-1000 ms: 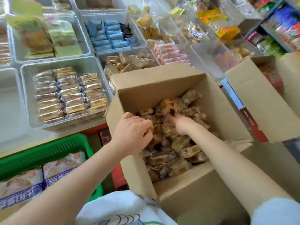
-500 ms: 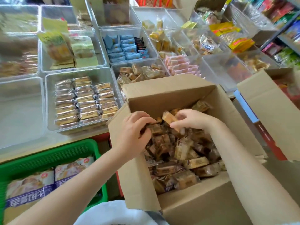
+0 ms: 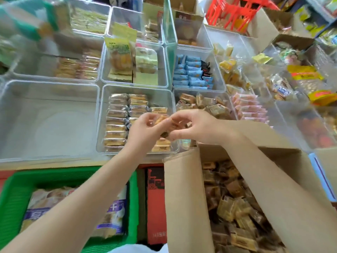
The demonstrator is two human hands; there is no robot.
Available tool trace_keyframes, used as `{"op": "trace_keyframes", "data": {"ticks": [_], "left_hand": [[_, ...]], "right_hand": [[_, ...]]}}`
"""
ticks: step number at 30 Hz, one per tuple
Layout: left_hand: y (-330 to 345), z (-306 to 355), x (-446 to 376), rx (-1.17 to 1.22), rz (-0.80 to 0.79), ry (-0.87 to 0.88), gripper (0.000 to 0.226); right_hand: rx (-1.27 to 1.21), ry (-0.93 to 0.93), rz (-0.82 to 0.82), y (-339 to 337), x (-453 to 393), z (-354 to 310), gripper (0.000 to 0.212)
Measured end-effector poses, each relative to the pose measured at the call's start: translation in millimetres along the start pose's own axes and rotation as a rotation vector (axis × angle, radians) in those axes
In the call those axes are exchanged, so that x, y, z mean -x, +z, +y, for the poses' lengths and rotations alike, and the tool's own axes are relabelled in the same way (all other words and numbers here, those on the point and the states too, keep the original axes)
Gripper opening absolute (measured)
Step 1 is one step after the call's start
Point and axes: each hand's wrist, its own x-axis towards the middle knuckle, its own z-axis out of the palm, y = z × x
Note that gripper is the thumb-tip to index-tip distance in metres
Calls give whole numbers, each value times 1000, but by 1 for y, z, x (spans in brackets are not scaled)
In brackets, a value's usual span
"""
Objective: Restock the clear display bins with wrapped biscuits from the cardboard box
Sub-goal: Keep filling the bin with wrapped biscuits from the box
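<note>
Both hands are raised above the front rim of a clear bin (image 3: 102, 114) that holds neat rows of wrapped biscuits (image 3: 117, 123). My left hand (image 3: 145, 131) and my right hand (image 3: 193, 126) together grip a small bunch of wrapped biscuits (image 3: 164, 123), fingers curled round them. The open cardboard box (image 3: 184, 198) stands at the lower right, full of loose brown wrapped biscuits (image 3: 231, 207). My right forearm crosses over the box and hides part of its contents.
A clear bin (image 3: 49, 117) with nothing visible in it sits to the left. The bin (image 3: 206, 105) to the right holds loose wrapped biscuits. More stocked bins lie behind. A green basket (image 3: 16, 194) with packets and a red carton (image 3: 155, 207) sit below the counter edge.
Both hands have lifted out of the cardboard box with biscuits and moved up and left over the clear bin. The camera has tilted toward the bins.
</note>
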Motion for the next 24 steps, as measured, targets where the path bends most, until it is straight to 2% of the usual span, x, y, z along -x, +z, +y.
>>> {"op": "trace_keyframes", "data": {"ticks": [2, 3, 5, 9, 12, 16, 20, 24], "left_hand": [[-15, -14, -23, 43, 16, -41, 64], [-22, -22, -34, 47, 32, -40, 70], [-35, -39, -56, -39, 73, 4, 62], [-57, -96, -85, -767, 107, 115, 61], [-64, -138, -78, -1036, 90, 147, 51], [-61, -159, -72, -1093, 114, 236, 44], [-61, -158, -73, -1099, 128, 241, 45], [-61, -160, -74, -1089, 133, 236, 45]], "right_hand": [[101, -41, 40, 15, -40, -8, 26], [148, -48, 53, 19, -58, -11, 24], [220, -19, 72, 22, -95, -11, 23], [499, 132, 238, 19, -168, 17, 27], [667, 192, 331, 24, -209, 41, 19], [800, 217, 310, 40, -243, 63, 16], [854, 230, 148, 62, -261, 75, 18], [873, 263, 27, 75, -262, 75, 35]]}}
